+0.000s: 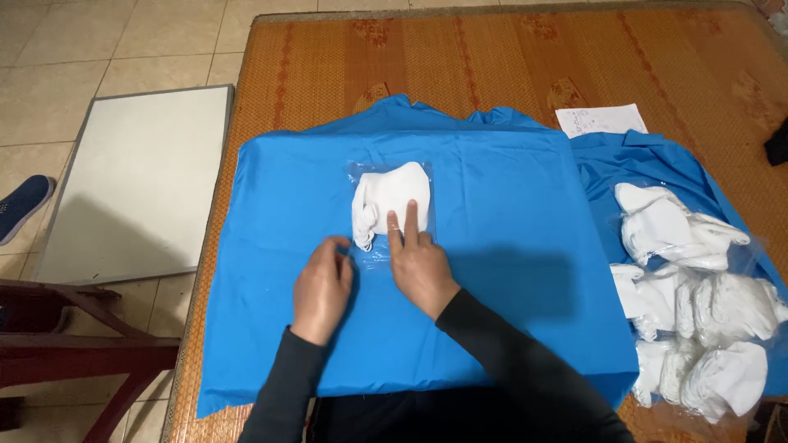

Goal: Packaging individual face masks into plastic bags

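A clear plastic bag [392, 246] with folded white gloves [387, 201] inside lies on a blue cloth [509, 246] spread over a woven mat. My right hand [419, 262] presses two straight fingers onto the bag's lower part, over the white fabric. My left hand [322, 287] pinches the bag's near left edge with curled fingers. Both arms wear dark sleeves.
A pile of bagged white gloves [698, 303] lies at the right on more blue fabric. A white paper sheet [599, 120] rests at the back right. A grey-white board [135, 180] lies on the tiled floor at left, a dark wooden frame [74, 344] below it, a blue shoe [23, 205] at far left.
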